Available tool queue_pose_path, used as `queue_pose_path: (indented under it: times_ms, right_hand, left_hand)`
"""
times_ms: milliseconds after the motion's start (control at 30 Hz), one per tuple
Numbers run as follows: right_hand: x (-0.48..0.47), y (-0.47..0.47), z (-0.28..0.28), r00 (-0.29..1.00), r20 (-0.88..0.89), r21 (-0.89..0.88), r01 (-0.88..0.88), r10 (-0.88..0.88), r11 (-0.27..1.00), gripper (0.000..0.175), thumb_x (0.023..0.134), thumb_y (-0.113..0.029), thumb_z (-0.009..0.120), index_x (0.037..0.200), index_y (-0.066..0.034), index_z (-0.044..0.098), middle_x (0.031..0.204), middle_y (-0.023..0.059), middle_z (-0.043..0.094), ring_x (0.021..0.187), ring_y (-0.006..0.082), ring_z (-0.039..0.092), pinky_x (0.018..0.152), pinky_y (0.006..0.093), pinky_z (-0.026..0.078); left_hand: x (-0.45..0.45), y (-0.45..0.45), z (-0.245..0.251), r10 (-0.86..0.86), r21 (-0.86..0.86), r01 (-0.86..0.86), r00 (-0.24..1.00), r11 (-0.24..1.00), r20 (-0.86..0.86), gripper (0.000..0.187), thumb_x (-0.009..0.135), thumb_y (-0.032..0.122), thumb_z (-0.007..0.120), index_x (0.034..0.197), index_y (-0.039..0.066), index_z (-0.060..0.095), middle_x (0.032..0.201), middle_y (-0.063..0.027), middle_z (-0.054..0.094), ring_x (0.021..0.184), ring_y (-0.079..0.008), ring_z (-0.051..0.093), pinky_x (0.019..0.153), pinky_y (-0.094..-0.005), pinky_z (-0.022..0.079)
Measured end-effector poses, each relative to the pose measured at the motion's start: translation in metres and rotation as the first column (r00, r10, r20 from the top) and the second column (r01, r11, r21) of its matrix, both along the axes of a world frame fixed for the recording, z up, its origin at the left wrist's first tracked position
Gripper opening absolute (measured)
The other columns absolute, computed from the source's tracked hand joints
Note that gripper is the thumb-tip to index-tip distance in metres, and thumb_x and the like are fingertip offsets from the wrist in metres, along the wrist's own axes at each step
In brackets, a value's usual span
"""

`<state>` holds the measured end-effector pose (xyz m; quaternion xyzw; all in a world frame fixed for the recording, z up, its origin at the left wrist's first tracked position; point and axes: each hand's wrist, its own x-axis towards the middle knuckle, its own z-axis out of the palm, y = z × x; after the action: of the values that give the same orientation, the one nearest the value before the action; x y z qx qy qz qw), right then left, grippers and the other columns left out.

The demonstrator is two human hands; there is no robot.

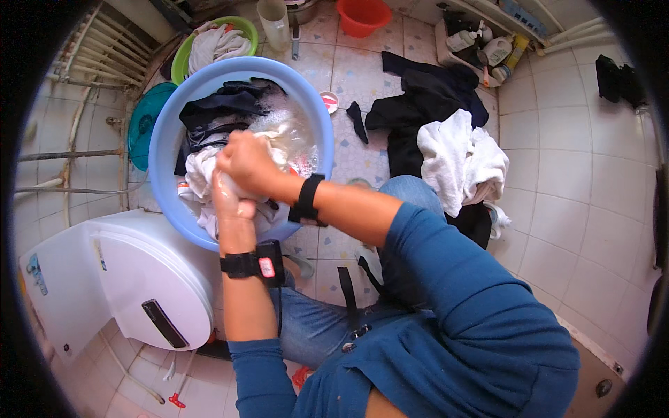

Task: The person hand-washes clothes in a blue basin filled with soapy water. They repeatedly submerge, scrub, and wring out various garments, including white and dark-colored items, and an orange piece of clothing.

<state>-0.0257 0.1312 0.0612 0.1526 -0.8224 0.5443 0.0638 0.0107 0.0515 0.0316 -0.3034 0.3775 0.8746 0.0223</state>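
Observation:
A large blue plastic basin (161, 185) holds sudsy water (300, 138), dark garments (222, 109) and wet white cloth (201, 170). Over the cloth, my right hand (248, 159) is closed in a fist with a bunched part of it. My left hand (230, 198) presses up against the right one, wet, with the same white cloth between the two. The fingers of the left hand are partly hidden. Inside the basin's left wall lies a small white and orange item (184, 189), partly covered.
On the right of the tiled floor lie black clothes (413, 104) and a white towel (452, 157). A green basin (253, 36) of laundry and a red basin (363, 18) stand behind. A toilet (151, 282) with a phone (164, 324) on its lid is at left.

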Motion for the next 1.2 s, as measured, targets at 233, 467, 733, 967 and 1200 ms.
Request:
queue_pose_path:
  times_ms: [233,467,733,967,1200]
  right_hand:
    - [0.000,0.001,0.007,0.994,0.049,0.181,-0.105,0.098,0.978,0.034,0.075,-0.028,0.051,0.055,-0.0025,0.062,0.058,0.0199,0.056,0.056,0.0372,0.056,0.058,0.0483,0.042]
    - [-0.001,0.003,0.015,0.996,0.082,0.291,0.005,-0.030,0.957,0.036,0.077,-0.029,0.051,0.053,-0.0049,0.062,0.055,0.0181,0.056,0.053,0.0357,0.057,0.053,0.0449,0.045]
    - [-0.027,0.019,0.001,0.994,-0.060,0.403,-0.063,0.096,0.913,0.039,0.082,-0.035,0.049,0.060,-0.0045,0.060,0.064,0.0171,0.059,0.061,0.0345,0.057,0.058,0.0467,0.044]
    - [-0.054,0.061,-0.029,0.942,0.322,0.620,-0.287,0.097,0.730,0.049,0.080,-0.056,0.049,0.107,-0.0153,0.058,0.107,0.0166,0.055,0.105,0.0364,0.048,0.084,0.0460,0.039]
    - [-0.048,0.049,-0.039,0.853,0.521,0.718,-0.456,0.029,0.525,0.038,0.082,-0.047,0.051,0.108,-0.0183,0.051,0.103,0.0184,0.057,0.101,0.0337,0.054,0.077,0.0485,0.040]
  left_hand:
    - [-0.001,-0.009,-0.014,-0.153,0.306,0.273,0.918,0.912,-0.365,0.041,0.090,0.038,0.041,0.110,0.003,0.051,0.109,-0.0120,0.056,0.101,-0.0242,0.056,0.086,-0.0382,0.046]
    - [0.002,0.006,0.011,0.040,0.124,-0.045,0.998,0.991,0.044,0.041,0.087,0.042,0.046,0.106,0.006,0.055,0.103,-0.0084,0.060,0.093,-0.0212,0.058,0.081,-0.0335,0.047]
    - [0.003,-0.017,0.020,0.152,0.248,-0.128,0.985,0.960,-0.081,0.042,0.088,0.034,0.048,0.116,0.003,0.049,0.114,-0.0132,0.056,0.105,-0.0297,0.053,0.092,-0.0465,0.040]
    - [0.005,-0.038,-0.002,0.491,-0.037,-0.491,0.871,0.871,0.010,0.032,0.083,0.017,0.059,0.108,-0.001,0.052,0.103,-0.0127,0.058,0.091,-0.0257,0.059,0.079,-0.0374,0.049]
    - [0.012,-0.008,-0.007,0.448,-0.138,-0.429,0.877,0.893,0.174,0.033,0.084,0.016,0.057,0.110,-0.003,0.051,0.103,-0.0135,0.058,0.089,-0.0259,0.060,0.076,-0.0371,0.050]
